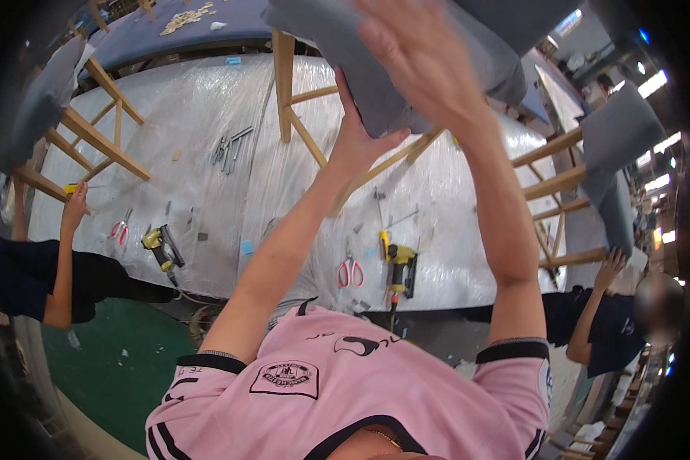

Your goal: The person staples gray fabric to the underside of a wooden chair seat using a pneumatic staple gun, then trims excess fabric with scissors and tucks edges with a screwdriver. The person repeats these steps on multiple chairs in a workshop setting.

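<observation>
In front of me, a chair with a grey upholstered seat (364, 84) and light wooden legs (284, 92) stands on a plastic-covered table (207, 192). My left hand (360, 142) grips the near left corner of the seat, with its thumb along the front edge and a finger up the side. Above the seat my right hand (429, 65) is blurred, its fingers stretched out and holding nothing; whether it touches the fabric I cannot tell. Nearer to me lie red-handled scissors (350, 272), a yellow and black staple gun (399, 268) and a yellow-handled screwdriver (385, 244).
A co-worker's hand (75, 203) at left holds a yellow-handled tool beside another chair (103, 142). On the right, another person's hand (609, 268) touches a grey chair (621, 130). A second staple gun (161, 249), scissors (120, 230) and several metal rods (230, 149) lie on the table.
</observation>
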### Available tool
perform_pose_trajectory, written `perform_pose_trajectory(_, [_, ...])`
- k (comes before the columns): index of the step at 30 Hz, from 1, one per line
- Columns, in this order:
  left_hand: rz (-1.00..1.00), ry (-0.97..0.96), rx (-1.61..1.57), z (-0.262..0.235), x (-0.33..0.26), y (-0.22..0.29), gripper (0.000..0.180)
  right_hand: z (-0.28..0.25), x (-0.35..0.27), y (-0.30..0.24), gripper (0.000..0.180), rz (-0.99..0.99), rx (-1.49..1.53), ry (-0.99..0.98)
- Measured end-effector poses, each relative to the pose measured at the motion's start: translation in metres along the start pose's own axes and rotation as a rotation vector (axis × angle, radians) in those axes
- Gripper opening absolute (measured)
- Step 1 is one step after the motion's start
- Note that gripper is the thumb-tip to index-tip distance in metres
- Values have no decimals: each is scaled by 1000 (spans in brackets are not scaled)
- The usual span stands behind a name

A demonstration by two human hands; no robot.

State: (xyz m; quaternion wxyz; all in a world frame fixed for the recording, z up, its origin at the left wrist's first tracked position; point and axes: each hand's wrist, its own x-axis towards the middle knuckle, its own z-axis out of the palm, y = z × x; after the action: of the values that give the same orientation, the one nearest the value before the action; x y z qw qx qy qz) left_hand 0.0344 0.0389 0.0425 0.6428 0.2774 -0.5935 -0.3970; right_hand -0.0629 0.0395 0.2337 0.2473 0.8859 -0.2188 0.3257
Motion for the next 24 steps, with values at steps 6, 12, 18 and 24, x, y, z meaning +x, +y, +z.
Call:
perform_pose_trajectory(6, [-111,-95,1,2,-16,-1,136,22,-145,136,47,528,-65,39])
perform_pose_trajectory(12, [-216,115,22,-38,-44,-18,97,79,-254,76,51,1195,267,279])
perform_pose_trajectory(18, [-220,175,142,-31,-58,3,56,243,-511,-182,38,1654,524,-579])
perform_pose_trajectory(24, [-344,83,23,-22,-55,52,40,248,-518,-327,41,1632,422,-749])
